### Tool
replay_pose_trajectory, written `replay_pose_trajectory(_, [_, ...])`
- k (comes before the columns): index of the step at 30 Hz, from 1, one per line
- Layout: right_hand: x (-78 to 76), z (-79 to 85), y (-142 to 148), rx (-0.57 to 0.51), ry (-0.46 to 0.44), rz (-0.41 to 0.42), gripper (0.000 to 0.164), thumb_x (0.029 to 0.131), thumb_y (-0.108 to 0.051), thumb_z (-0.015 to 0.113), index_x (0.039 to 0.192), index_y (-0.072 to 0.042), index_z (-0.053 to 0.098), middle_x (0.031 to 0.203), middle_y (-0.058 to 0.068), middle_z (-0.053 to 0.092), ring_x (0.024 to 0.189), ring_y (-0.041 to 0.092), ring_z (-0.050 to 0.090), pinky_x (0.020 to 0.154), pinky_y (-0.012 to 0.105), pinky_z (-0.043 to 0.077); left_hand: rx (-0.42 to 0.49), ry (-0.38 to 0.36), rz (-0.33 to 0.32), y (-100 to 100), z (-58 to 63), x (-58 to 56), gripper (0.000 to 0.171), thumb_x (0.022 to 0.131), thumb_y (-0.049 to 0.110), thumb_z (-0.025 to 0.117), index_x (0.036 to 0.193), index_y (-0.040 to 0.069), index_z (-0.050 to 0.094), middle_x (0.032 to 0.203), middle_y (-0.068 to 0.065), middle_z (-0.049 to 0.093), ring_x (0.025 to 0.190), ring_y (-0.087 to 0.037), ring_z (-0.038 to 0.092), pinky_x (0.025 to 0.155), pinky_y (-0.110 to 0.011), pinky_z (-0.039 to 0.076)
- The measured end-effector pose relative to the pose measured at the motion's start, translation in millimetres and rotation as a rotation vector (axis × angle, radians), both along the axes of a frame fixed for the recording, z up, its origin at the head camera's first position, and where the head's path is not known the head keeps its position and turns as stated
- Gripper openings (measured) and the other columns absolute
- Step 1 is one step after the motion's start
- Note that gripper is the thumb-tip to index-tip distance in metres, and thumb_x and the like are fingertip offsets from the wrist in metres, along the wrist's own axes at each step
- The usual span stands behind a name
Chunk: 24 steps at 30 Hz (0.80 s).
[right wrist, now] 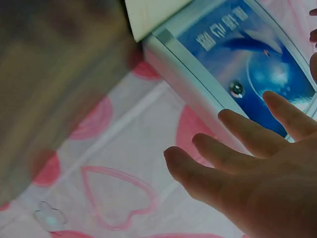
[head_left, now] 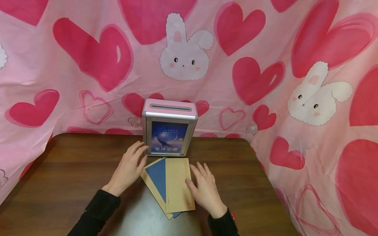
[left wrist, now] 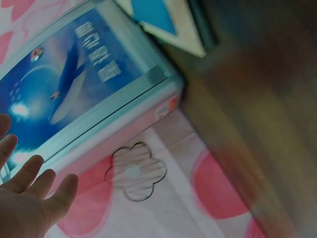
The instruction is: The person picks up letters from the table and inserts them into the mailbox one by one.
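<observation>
One tan paper envelope [head_left: 178,186] lies over a blue paper envelope [head_left: 158,175] and another tan paper envelope [head_left: 156,191], spread out on the brown wood-look table [head_left: 73,164]. Just behind them stands a pink and silver box [head_left: 172,115] with a thin slot [head_left: 170,107] on top and a blue picture [head_left: 169,136] in front. The left hand [head_left: 128,168] is near the box, its fingers loose, holding nothing. The right hand [head_left: 206,190] is at the top envelope's edge, its fingers relaxed and empty; I cannot tell if its thumb touches the paper.
</observation>
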State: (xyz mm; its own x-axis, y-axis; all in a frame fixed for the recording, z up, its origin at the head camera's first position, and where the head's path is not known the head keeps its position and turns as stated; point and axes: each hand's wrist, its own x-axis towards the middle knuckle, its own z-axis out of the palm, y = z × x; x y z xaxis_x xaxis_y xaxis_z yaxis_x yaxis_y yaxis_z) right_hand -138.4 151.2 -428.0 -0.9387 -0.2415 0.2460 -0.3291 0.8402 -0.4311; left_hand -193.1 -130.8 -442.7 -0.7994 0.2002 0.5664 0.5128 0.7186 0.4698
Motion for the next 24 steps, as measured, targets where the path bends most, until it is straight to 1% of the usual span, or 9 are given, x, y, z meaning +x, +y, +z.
replay_pose_trajectory(3, [10.5,-10.9,2.0,-0.003,-0.043,-0.034,0.051,0.091,-0.033,0.061,0.135,-0.009,0.053,0.142,0.027,0.044,0.134,0.047,0.026,0.099,0.073,0.027,-0.053,-0.046,-0.005,0.4,-9.3,3.1,0.045,0.086,0.013,0.068,0.127,-0.001,0.055,0.140,-0.026,0.044,0.132,-0.041,0.033,0.102,-0.066,0.034])
replay_pose_trajectory(6, [18.4,-20.5,3.7,-0.009,-0.080,-0.062,0.051,0.092,-0.033,0.060,0.136,-0.009,0.052,0.142,0.028,0.043,0.134,0.049,0.025,0.098,0.074,0.026,-0.102,-0.114,-0.010,1.2,-15.8,4.9,0.053,0.087,0.021,0.067,0.134,0.001,0.050,0.146,-0.025,0.038,0.136,-0.041,0.027,0.104,-0.067,0.030])
replay_pose_trajectory(10, [26.4,-31.2,5.3,-0.009,-0.134,-0.092,0.053,0.092,-0.035,0.059,0.137,-0.010,0.052,0.143,0.027,0.042,0.134,0.049,0.023,0.097,0.076,0.026,-0.169,-0.187,-0.014,5.6,-24.3,5.4,0.057,0.090,0.030,0.064,0.137,0.003,0.048,0.149,-0.026,0.033,0.138,-0.043,0.021,0.104,-0.071,0.025])
replay_pose_trajectory(14, [34.6,-40.3,5.8,-0.007,-0.194,-0.125,0.055,0.092,-0.039,0.058,0.138,-0.010,0.050,0.144,0.027,0.041,0.134,0.050,0.023,0.096,0.076,0.026,-0.254,-0.233,-0.004,15.0,-32.2,5.8,0.058,0.093,0.040,0.057,0.139,0.005,0.049,0.149,-0.027,0.032,0.138,-0.044,0.019,0.104,-0.072,0.023])
replay_pose_trajectory(18, [41.4,-46.0,5.0,-0.003,-0.234,-0.168,0.055,0.092,-0.039,0.058,0.137,-0.008,0.052,0.142,0.028,0.043,0.133,0.050,0.026,0.097,0.075,0.027,-0.313,-0.243,0.001,27.6,-38.0,3.1,0.059,0.093,0.045,0.054,0.136,0.005,0.052,0.146,-0.027,0.039,0.137,-0.043,0.023,0.102,-0.071,0.027])
replay_pose_trajectory(21, [44.8,-48.2,3.7,0.005,-0.260,-0.202,0.055,0.091,-0.040,0.058,0.135,-0.008,0.053,0.141,0.027,0.045,0.132,0.049,0.028,0.097,0.075,0.025,-0.343,-0.250,0.003,38.1,-40.8,-2.8,0.058,0.091,0.045,0.057,0.130,0.003,0.057,0.140,-0.027,0.046,0.134,-0.044,0.029,0.099,-0.069,0.032])
replay_pose_trajectory(24, [47.0,-49.7,2.8,0.008,-0.285,-0.230,0.055,0.090,-0.041,0.059,0.134,-0.009,0.054,0.141,0.025,0.046,0.132,0.048,0.029,0.097,0.077,0.021,-0.377,-0.284,0.008,49.0,-42.4,-11.1,0.057,0.088,0.045,0.060,0.125,0.001,0.061,0.134,-0.026,0.051,0.129,-0.044,0.036,0.095,-0.067,0.038])
